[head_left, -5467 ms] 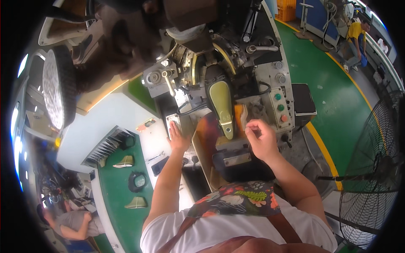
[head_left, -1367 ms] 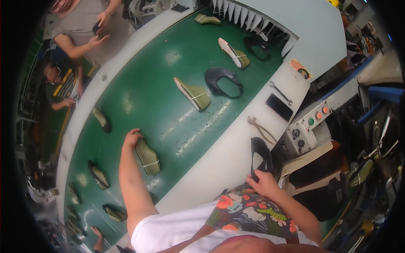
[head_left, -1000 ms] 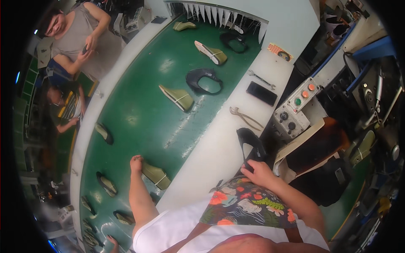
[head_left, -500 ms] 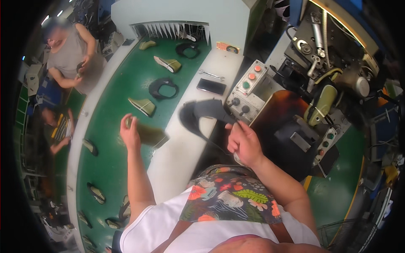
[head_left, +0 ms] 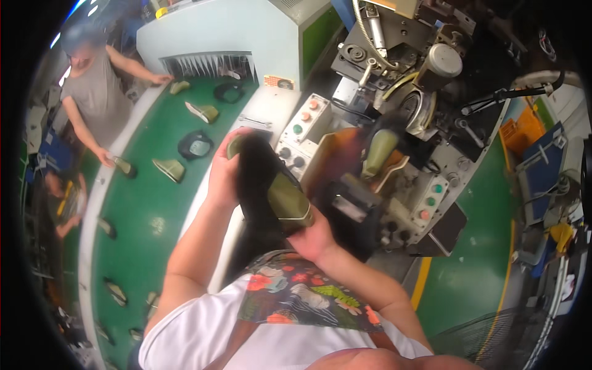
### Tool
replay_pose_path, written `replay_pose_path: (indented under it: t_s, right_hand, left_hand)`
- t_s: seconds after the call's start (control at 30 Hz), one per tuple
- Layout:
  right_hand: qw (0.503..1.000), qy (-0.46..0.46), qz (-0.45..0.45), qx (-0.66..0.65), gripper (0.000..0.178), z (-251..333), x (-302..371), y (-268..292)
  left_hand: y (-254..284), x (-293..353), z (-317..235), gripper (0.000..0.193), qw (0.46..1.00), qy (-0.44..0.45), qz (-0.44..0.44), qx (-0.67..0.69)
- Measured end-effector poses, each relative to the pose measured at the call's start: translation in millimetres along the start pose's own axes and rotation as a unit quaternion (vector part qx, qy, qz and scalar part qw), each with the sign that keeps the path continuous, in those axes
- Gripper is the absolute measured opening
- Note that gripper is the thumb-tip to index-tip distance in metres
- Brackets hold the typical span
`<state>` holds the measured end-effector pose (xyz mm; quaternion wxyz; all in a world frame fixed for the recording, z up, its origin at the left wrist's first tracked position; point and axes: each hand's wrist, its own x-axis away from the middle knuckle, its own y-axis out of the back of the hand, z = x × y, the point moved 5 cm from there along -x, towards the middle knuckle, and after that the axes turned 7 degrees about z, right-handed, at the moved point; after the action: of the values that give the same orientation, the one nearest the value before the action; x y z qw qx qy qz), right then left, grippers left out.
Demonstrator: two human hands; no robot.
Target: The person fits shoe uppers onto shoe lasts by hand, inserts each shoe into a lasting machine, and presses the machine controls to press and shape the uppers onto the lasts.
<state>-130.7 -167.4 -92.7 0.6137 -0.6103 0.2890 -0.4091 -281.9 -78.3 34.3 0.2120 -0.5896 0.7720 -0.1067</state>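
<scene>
In front of my chest, both hands hold an olive green shoe [head_left: 287, 198] with a dark black piece [head_left: 254, 176] lying across it. My left hand [head_left: 224, 168] is closed around the far end, beside the black piece. My right hand [head_left: 316, 238] grips the near end from below, its fingers partly hidden by the shoe. The black piece is blurred, and I cannot tell how it sits on the shoe. To the right, a second olive shoe [head_left: 381, 152] is in the machine [head_left: 410, 105], apart from my hands.
A green conveyor [head_left: 145, 213] on the left carries several olive shoes and black ring-shaped pieces [head_left: 195, 145]. A wrench [head_left: 254, 122] lies on the white ledge by a button box [head_left: 303, 120]. A co-worker [head_left: 98, 92] stands across the conveyor, one hand at a shoe [head_left: 124, 168].
My hands have come together; the olive shoe and the black piece, held apart before, are now in contact. The view has turned rightward. The co-worker's arms have spread, reaching to the conveyor.
</scene>
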Motion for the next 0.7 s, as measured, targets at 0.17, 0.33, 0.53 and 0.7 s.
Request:
replay_pose_path:
  t_s: [0.17, 0.33, 0.53, 0.7]
  right_hand:
    - [1.0, -0.012, 0.011, 0.025, 0.04, 5.1, 22.2, 18.6]
    - [0.998, -0.007, 0.035, 0.045, 0.035, 5.8, 21.9, 33.2]
    - [0.995, 0.044, 0.006, 0.085, 0.034, 14.6, 9.1, 26.1]
    - [0.981, 0.097, -0.012, 0.167, 0.038, 13.6, 0.8, 15.5]
  left_hand:
    - [-40.5, 16.9, 10.0, 0.038, 0.998, -0.023, 0.0, -0.062]
    - [-29.2, 20.3, 23.2, 0.047, 0.997, 0.022, -0.054, -0.045]
    - [19.7, 11.0, 10.0, 0.038, 0.98, 0.034, -0.071, -0.183]
    - [55.1, 3.2, 8.5, 0.037, 0.952, 0.074, -0.114, -0.273]
